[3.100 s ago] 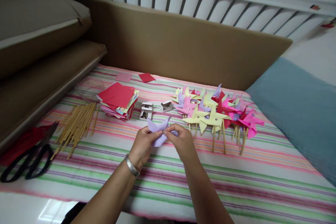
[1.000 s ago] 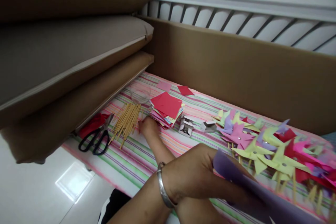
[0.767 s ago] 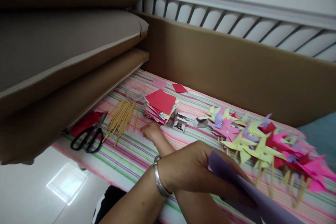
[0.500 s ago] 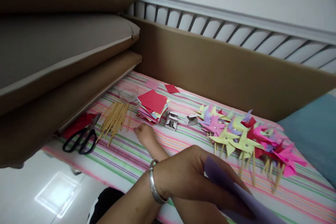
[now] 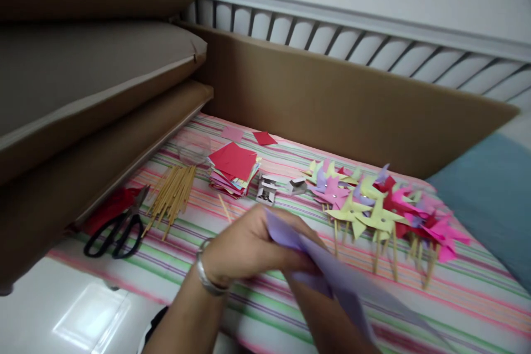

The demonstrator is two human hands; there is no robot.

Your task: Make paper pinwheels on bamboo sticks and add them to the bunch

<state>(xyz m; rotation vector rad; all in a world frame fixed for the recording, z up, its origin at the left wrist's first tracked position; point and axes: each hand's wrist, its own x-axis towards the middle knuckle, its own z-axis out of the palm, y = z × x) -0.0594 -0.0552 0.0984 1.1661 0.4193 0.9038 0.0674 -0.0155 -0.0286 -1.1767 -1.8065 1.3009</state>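
My left hand [image 5: 249, 243], with a silver bracelet on the wrist, pinches a pinwheel of purple paper [image 5: 344, 276] between thumb and fingers; its blades are blurred and partly cut off by the lower edge. My right forearm [image 5: 319, 315] comes from the lower right and passes behind the left hand, which hides the right hand's fingers. A thin wooden stick [image 5: 224, 208] juts up past my left knuckles, apart from the pile, apparently held in the right hand. The pile of wooden sticks [image 5: 172, 199] lies to the left, beside black-handled scissors [image 5: 120, 232].
A stack of coloured paper squares [image 5: 234, 163] stands behind my hands, near two small open boxes [image 5: 266, 190]. Several finished pinwheels [image 5: 381, 210] lie to the right on the striped cloth [image 5: 265, 332]. Cushioned brown panels [image 5: 103, 105] overhang the left; a brown board [image 5: 332, 99] bounds the back.
My right hand has drawn back from beside the sticks, behind the left hand, and a lone stick has come away with it. The left hand with the purple paper has moved left and up.
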